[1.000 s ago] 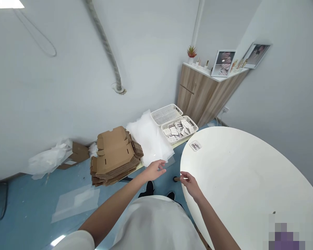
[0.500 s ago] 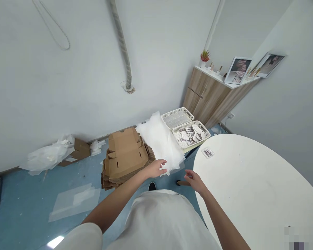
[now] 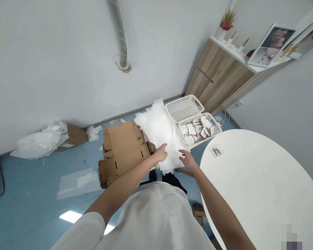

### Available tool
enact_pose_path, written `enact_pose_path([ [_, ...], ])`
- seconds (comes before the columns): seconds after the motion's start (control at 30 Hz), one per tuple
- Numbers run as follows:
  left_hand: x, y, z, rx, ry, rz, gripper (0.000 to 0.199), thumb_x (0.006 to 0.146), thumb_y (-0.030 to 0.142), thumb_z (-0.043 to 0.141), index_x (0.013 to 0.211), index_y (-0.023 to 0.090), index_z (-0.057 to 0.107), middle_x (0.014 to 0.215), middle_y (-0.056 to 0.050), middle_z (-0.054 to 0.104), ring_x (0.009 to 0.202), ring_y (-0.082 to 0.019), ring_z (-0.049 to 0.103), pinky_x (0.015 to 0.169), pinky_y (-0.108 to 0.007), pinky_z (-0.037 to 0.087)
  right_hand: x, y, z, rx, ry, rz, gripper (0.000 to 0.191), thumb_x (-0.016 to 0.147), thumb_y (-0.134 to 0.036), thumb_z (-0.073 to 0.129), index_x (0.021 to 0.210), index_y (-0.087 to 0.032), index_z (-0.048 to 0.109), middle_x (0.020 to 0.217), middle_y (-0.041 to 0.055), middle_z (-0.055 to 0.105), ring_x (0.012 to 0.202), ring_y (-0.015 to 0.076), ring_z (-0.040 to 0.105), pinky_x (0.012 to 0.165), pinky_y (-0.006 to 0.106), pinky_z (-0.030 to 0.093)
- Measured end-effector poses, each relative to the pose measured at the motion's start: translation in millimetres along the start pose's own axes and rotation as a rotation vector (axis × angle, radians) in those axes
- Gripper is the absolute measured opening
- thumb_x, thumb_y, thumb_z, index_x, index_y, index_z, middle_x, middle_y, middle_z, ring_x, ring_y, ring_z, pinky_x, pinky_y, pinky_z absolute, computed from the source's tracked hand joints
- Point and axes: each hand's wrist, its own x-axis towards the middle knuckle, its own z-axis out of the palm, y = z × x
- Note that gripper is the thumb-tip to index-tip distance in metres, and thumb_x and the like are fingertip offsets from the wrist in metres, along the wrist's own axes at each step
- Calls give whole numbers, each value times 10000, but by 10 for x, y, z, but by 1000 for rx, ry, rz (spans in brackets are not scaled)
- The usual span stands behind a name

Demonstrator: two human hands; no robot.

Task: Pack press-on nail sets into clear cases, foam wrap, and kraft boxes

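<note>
White sheets [image 3: 159,128]: piled at frame centre, seemingly light, soft and slippery; an edge pinch should suit.
Left hand [image 3: 160,153]: half open, finger and thumb apart, apparently empty.
Right hand [image 3: 187,159]: fingers loosely spread, apparently empty; contact unclear.
Cut off: picture frame [image 3: 310,39], upper right.

Head view: left hand [image 3: 160,153] near frame centre, over the stack of white sheets [image 3: 156,121], index finger and thumb apart. Right hand [image 3: 187,160] just right of it, fingers spread near the sheets' lower right edge. Contact unclear for both. Flattened cardboard boxes [image 3: 125,142] stacked left of the sheets. Two white baskets right of centre: upper one [image 3: 171,115] and lower one [image 3: 206,139], latter full of small packs [image 3: 198,129]. Round white table [image 3: 255,180] lower right, one pack [image 3: 216,150] near its edge. Wood-grain cabinet [image 3: 224,76] upper right.
</note>
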Motion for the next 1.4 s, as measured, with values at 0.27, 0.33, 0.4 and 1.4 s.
enact_pose_path([
  [0.27, 460, 154, 159, -27, -16, -208, 637, 673, 89, 476, 1293, 157, 342, 1378, -130, 332, 1246, -267, 338, 958, -361, 340, 741, -168, 38, 77, -37, -76, 404, 715, -254, 541, 1118, -226, 535, 1239, 83, 435, 1243, 223, 308, 1011, 390, 285],
  [0.33, 521, 167, 230, -41, 15, -219, 633, 662, 97, 495, 1278, 147, 361, 1364, -138, 353, 1236, -280, 349, 938, -358, 354, 868, -154, 89, 109, -30, -71, 398, 705, -241, 547, 1102, -217, 545, 1229, 88, 443, 1226, 233, 329, 997, 400, 300],
  [0.4, 559, 160, 302, -74, 50, -236, 631, 654, 115, 511, 1268, 139, 370, 1356, -146, 364, 1219, -293, 369, 902, -352, 378, 956, -126, 133, 133, -17, -84, 387, 704, -223, 533, 1091, -216, 548, 1202, 81, 466, 1168, 228, 395, 969, 399, 332],
  [1.4, -86, 24, 495, 102, 81, -13, 544, 665, 265, 599, 1171, 168, 423, 1280, -133, 381, 1214, -256, 356, 988, -345, 281, -669, -174, 139, 324, 529, -39, 182, 678, -339, 538, 602, -214, 430, 604, -35, 441, 578, 120, 395, 591, 250, 344],
])
